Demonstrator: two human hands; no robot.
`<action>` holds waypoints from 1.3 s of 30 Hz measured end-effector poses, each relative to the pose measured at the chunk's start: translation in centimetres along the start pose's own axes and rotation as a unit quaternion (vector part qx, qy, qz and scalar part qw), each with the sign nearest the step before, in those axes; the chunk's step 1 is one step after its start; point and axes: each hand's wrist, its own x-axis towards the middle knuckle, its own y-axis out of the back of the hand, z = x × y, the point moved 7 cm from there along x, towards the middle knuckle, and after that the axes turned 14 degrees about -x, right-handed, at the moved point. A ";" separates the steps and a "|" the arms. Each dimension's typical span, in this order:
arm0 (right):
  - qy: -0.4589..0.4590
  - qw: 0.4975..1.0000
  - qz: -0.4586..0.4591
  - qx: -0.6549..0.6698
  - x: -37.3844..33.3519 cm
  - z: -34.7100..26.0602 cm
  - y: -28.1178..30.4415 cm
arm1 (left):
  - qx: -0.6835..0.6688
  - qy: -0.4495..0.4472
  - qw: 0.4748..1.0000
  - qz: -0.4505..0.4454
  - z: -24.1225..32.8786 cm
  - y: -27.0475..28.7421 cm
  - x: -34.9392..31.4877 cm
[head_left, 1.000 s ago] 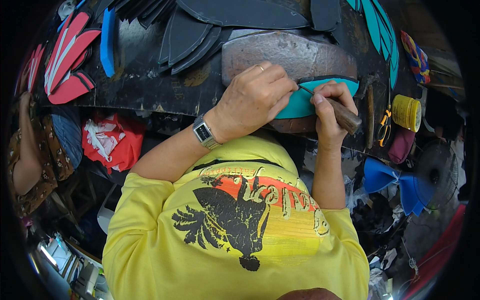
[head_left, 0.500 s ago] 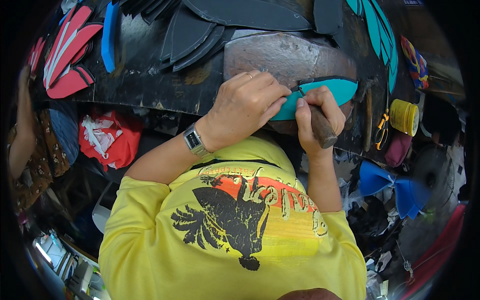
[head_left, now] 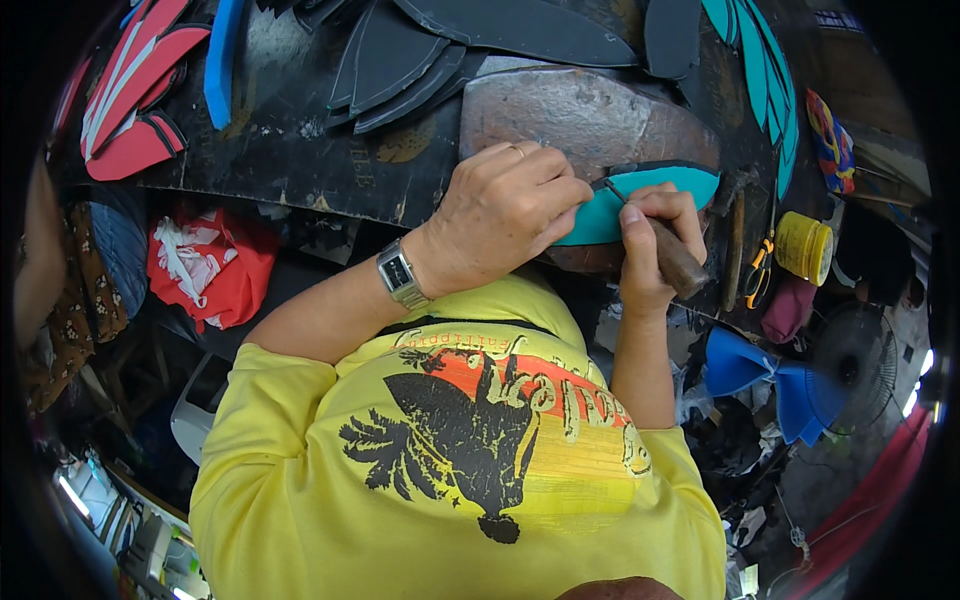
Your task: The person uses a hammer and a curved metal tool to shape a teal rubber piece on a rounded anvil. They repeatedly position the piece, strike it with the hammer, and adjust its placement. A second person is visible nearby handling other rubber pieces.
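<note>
A leaf-shaped teal piece [head_left: 590, 220], which looks like foam sheet with a black edge, lies over the near edge of a worn brown slab [head_left: 560, 105]. With its fingers closed in a pinch, my left hand [head_left: 505, 205] holds the piece's left end; the fingertips are partly hidden. My right hand [head_left: 655, 235] grips a thin-tipped tool by its thick wooden handle [head_left: 678, 262]. The tool's slim dark metal shaft [head_left: 613, 188] points up and left, its tip close to the teal piece's far edge, near my left fingers. Whether it touches cannot be made out.
Black cut pieces [head_left: 400, 60] overlap behind the slab, and red ones [head_left: 135, 150] lie far left. At the right are teal strips [head_left: 765, 90], orange-handled scissors [head_left: 760, 275], a wooden-handled hammer [head_left: 735, 240] and a yellow tub [head_left: 805, 247]. A red bag [head_left: 235, 270] sits below the table edge.
The view has shifted slightly. The tool's shaft has swung a little and its tip now sits slightly apart from my left fingers. Both hands keep their grips.
</note>
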 end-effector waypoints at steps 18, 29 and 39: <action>0.000 1.000 -0.001 0.008 -0.1 -0.1 -0.1 | 0.003 -0.002 1.000 -0.002 -0.1 -0.1 0.0; -0.032 0.995 0.015 0.096 -0.2 0.7 0.0 | -0.002 -0.002 1.000 0.002 -0.1 -0.1 0.1; 0.031 0.999 -0.005 0.044 -0.1 -0.3 -0.5 | -0.004 -0.006 1.000 0.011 -0.2 0.0 0.1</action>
